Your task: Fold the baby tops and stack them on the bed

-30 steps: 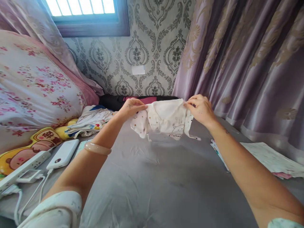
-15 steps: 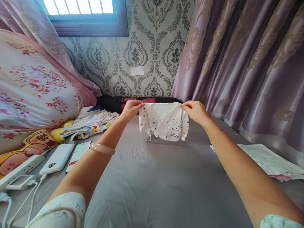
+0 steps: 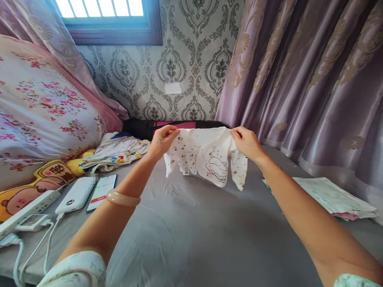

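A small white baby top [image 3: 213, 157] with a cartoon animal outline and small prints hangs stretched between my two hands over the grey bed sheet [image 3: 191, 239]. My left hand [image 3: 164, 139], below a pale bangle [image 3: 123, 198] on the forearm, pinches the top's left shoulder. At the other shoulder, my right hand [image 3: 247, 144] grips the fabric between thumb and fingers. Both sleeves dangle at the sides, and the lower edge hangs free in the air.
On the left lie crumpled clothes [image 3: 119, 151], a phone [image 3: 101, 192], a white power bank [image 3: 76, 195], a power strip [image 3: 30, 211] with cables and a pig cushion [image 3: 22, 197]. Folded cloths [image 3: 332, 197] lie at right. A dark bundle [image 3: 139, 129] rests against the wall.
The baby top has swung outward, its sleeves spreading wider and its lower edge tilting. Both hands still hold the shoulders, and the view has shifted slightly.
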Action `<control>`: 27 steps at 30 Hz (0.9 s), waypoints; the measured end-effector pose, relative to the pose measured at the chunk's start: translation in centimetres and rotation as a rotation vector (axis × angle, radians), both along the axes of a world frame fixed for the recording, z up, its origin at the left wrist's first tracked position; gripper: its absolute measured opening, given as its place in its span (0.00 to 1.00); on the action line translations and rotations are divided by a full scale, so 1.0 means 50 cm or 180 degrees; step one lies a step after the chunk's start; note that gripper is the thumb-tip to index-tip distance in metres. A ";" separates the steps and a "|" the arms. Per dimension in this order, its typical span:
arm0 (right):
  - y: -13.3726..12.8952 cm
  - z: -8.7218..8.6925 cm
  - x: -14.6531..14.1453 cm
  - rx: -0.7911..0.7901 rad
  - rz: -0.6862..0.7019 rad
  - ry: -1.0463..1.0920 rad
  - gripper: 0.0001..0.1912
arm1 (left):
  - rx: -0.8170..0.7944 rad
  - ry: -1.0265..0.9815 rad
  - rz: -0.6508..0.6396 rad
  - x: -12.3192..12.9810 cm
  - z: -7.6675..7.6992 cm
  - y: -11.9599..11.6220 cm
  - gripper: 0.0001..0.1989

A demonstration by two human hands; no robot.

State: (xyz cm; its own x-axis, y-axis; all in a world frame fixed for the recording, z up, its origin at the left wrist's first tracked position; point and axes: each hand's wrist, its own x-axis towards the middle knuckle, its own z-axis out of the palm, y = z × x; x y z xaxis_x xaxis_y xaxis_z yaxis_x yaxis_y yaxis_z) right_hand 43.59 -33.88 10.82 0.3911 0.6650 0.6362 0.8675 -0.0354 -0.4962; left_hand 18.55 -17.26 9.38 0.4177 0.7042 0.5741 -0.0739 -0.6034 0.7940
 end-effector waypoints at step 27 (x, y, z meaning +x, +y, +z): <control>0.027 -0.330 -0.006 -0.2537 -0.0387 -0.0825 0.18 | 0.0885 0.3585 0.0829 0.079 -0.317 0.039 0.14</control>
State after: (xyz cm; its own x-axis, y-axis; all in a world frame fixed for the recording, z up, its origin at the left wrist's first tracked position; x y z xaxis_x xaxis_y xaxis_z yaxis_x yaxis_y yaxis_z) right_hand 43.27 -32.55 -5.66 0.3952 0.9156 0.0742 0.9179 -0.3907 -0.0691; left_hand 22.52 -15.32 -6.48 0.6479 0.7519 0.1218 0.7321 -0.6588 0.1729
